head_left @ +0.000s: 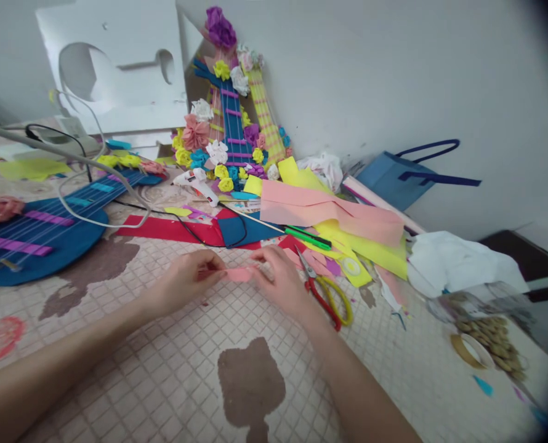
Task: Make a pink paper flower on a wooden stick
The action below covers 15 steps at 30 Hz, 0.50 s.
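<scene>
Left hand (pixel 186 280) and right hand (pixel 281 280) each pinch one end of a pink paper strip (pixel 239 274), so it spans taut over the worktop (pixel 172 369), scissors (pixel 324 296) at three o'clock.

2 forearms show, bare along their whole visible length; the left grip (pixel 184 280) and the right grip (pixel 278 282) are bare-fingered as well.

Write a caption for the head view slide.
Left hand and right hand pinch a pink strip above the checked cloth; scissors lie beside the right hand.
</scene>
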Available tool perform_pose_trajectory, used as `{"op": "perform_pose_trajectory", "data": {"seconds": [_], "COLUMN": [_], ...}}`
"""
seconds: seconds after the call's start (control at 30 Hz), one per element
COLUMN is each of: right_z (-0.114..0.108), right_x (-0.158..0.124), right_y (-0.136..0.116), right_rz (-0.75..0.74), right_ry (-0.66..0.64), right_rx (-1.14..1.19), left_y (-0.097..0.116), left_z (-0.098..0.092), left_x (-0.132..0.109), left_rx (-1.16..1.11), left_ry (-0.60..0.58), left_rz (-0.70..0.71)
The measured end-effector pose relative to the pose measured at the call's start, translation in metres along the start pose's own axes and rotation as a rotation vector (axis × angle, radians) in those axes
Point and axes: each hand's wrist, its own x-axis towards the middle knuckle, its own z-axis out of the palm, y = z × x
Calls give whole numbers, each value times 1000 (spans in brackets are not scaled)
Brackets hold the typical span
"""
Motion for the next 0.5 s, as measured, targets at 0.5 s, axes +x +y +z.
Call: {"op": "perform_pose_trajectory", "data": {"seconds": [0.5], "right_z": [-145], "right_x": [-68], "right_y": [147], "right_rz": [637], "right_ry": [52], "right_rx": [-426], "left_y": [-5], "left_z": [-4], "left_x": [-2], "left_rx": [-390], "left_ry": [-101], "left_rz": [-259]}}
